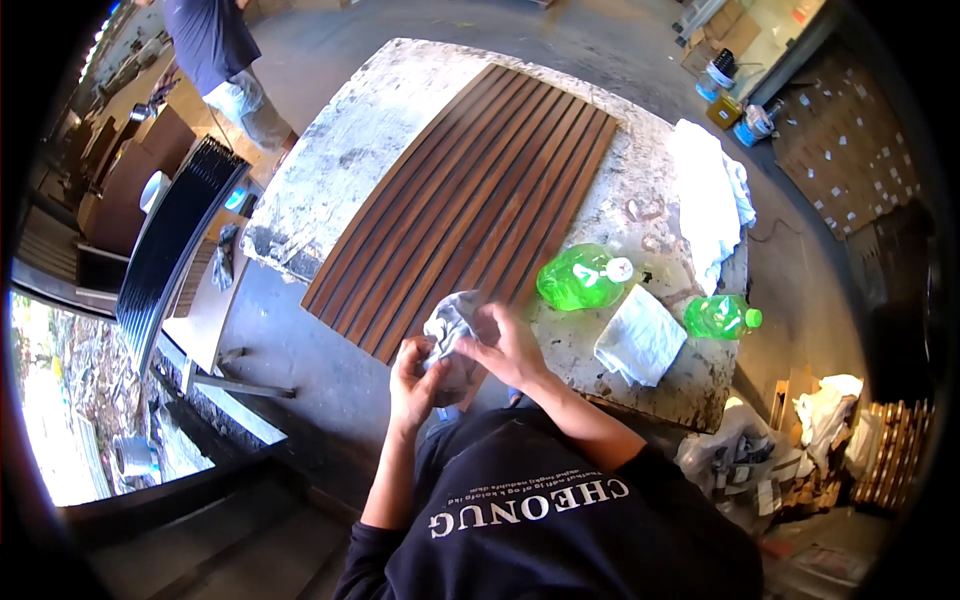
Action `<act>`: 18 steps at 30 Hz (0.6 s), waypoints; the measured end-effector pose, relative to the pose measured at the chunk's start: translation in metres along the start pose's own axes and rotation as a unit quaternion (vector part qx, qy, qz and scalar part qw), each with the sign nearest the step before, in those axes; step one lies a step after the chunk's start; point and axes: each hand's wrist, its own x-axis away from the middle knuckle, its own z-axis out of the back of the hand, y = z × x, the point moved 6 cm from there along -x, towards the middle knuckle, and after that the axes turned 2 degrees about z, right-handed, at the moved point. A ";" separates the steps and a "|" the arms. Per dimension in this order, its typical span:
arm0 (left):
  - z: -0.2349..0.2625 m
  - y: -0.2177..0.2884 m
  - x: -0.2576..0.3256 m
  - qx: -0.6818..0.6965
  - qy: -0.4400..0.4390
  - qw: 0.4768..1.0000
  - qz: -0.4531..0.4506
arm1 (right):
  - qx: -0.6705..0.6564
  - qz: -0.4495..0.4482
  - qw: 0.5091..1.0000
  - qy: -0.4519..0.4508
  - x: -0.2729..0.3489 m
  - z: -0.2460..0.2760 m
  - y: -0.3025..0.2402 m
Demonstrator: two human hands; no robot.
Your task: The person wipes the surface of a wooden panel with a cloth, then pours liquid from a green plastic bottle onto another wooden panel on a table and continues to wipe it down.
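A crumpled grey-white rag (pixel 452 318) is bunched up in front of my body, over the near edge of a slatted brown wooden panel (pixel 460 200). My left hand (pixel 414 388) grips its lower left side between thumb and fingers. From the right, my right hand (pixel 508 348) closes on the rag too, its thumb against the cloth and its fingertips slightly blurred. The panel lies flat on a paint-stained white table (pixel 345 130), its dark grooves running lengthwise. To the right of the panel stands a large green bottle (pixel 575 279) with a white cap.
Right of the large bottle are a folded pale cloth (pixel 641 336) and a smaller green bottle (pixel 712 317). A white cloth (pixel 706 190) drapes over the table's right edge. A dark slatted panel (pixel 180 250) leans at left, near another person (pixel 212 45). Plastic bags (pixel 735 455) lie at lower right.
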 end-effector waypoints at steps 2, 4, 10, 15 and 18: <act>-0.004 0.016 0.002 -0.058 -0.012 0.998 0.000 | 0.052 -0.063 0.997 0.016 -0.013 0.006 0.022; 0.016 0.015 0.005 -0.148 0.060 0.986 -0.044 | -0.147 -0.074 0.984 0.064 -0.017 0.018 0.044; 0.032 -0.012 0.017 0.317 0.048 0.935 0.152 | -0.372 -0.124 0.908 0.148 -0.013 0.016 0.072; 0.051 -0.004 0.015 0.508 0.130 0.840 0.138 | -0.403 -0.170 0.876 0.202 -0.011 0.035 0.129; 0.065 -0.008 0.017 0.487 0.136 0.847 0.165 | -0.423 -0.144 0.870 0.208 -0.008 0.036 0.119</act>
